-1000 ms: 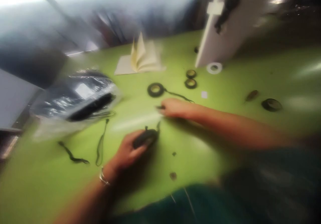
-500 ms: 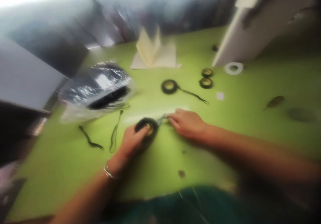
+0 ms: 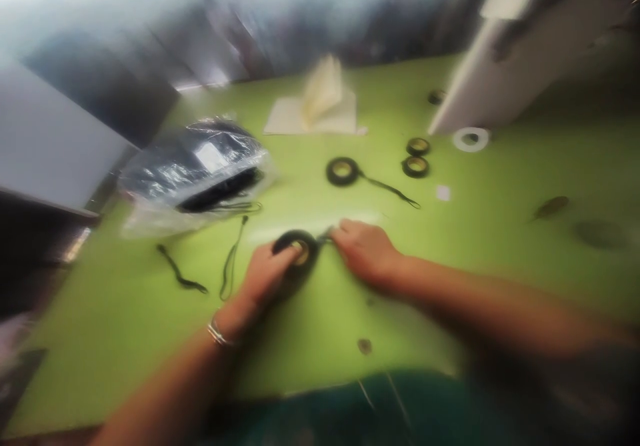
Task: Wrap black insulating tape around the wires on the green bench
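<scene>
Jointly, a black tape roll (image 3: pixel 311 251) and a short strip (image 3: pixel 326 235) linked two hands over a green counter (image 3: pixel 310 346): the left hand (image 3: pixel 267 269) gripped the roll, thumb across its core, while the right hand (image 3: pixel 365 249), just beyond, pinched the strip, which sloped up rightward from the roll's rim. Blur obscured the strip's make; the right fingertips hid its far end, and the roll's underside was out of sight.

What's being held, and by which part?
The left hand holds a black tape roll by its left side, thumb at the hole. The right hand pinches the right end of something too blurred to name.
</scene>
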### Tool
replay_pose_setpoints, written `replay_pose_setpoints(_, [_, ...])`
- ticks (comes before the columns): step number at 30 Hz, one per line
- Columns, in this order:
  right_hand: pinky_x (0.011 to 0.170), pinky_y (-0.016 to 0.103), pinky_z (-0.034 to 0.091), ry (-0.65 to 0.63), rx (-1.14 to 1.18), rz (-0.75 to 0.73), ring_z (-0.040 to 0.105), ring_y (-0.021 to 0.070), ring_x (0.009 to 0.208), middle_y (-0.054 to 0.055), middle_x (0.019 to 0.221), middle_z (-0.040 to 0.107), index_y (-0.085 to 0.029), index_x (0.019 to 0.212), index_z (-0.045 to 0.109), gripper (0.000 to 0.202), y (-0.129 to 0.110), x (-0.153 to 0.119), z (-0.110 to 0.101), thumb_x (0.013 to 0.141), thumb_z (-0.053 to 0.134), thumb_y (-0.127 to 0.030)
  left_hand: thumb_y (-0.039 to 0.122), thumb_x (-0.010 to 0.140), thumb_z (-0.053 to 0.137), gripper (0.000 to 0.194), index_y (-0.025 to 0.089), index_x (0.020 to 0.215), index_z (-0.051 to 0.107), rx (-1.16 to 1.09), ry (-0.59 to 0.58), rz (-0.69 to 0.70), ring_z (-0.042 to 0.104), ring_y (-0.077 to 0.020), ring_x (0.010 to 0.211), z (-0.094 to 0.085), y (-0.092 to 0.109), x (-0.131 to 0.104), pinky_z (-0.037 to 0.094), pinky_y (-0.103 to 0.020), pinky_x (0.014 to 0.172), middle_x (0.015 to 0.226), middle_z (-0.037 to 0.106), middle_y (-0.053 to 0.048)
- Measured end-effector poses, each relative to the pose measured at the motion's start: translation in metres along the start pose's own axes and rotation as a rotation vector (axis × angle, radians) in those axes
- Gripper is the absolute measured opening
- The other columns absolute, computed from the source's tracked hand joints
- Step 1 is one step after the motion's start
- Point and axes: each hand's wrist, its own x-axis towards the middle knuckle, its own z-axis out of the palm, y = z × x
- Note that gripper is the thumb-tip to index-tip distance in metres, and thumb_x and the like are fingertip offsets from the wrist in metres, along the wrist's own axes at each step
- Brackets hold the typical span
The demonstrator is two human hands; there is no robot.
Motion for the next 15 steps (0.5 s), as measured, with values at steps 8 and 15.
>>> replay_pose_setpoints(8, [0.058, 0.029, 0.034, -0.017, -0.029, -0.076, 0.054, 0.0207, 0.086, 0.011, 0.099, 0.063, -0.017, 0.102, 0.061, 0.023, -0.002, 0.0, 0.007, 0.093, 0.04, -0.016, 0.04, 0.071, 0.063, 0.034, 0.012, 0.086, 0.072, 0.022, 0.016, -0.006, 0.058, -0.019, 0.071, -0.001, 0.002, -0.002, 0.045, -0.027, 0.065, 0.073, 0.068, -0.003])
replay_pose_setpoints(15, [0.054, 0.029, 0.027, 0.014, -0.112, -0.153, 0.049, 0.0187, 0.08, 0.011, 0.094, 0.062, -0.012, 0.099, 0.061, 0.023, 0.005, -0.006, 0.013, 0.091, 0.039, -0.01, 0.045, 0.071, 0.063, 0.034, 0.012, 0.08, 0.069, 0.047, 0.05, -0.047, 0.055, -0.0167, 0.065, -0.009, -0.006, 0.0, 0.042, -0.026, 0.06, 0.068, 0.065, -0.001])
